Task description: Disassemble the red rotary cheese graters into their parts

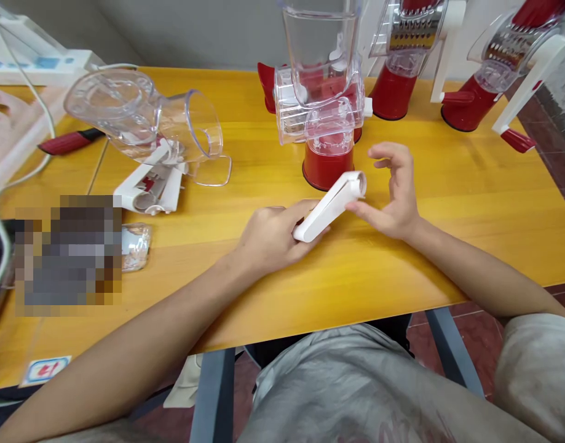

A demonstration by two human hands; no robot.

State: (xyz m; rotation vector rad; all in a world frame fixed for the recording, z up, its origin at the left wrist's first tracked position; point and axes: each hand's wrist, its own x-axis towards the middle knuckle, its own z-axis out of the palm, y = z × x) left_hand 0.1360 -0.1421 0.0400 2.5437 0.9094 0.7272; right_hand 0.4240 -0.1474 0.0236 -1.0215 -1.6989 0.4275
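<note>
My left hand (273, 240) is closed around a white plastic crank handle (326, 212), which points up and to the right over the table. My right hand (393, 197) is open beside the handle's round upper end, fingers curved and apart from the thumb. The thumb tip appears to touch the handle there. Just behind stands a rotary grater with a clear plastic body (319, 111) on a red base (328, 161). The inner side of my left fingers is partly hidden by the handle.
Two red-and-white rotary graters (395, 86) with metal drums stand at the back right. On the left are a clear grater housing (144, 117), several white handles (148, 184), a red-handled tool (70, 143), a blurred-out object (72, 252) and a white cable (47, 111).
</note>
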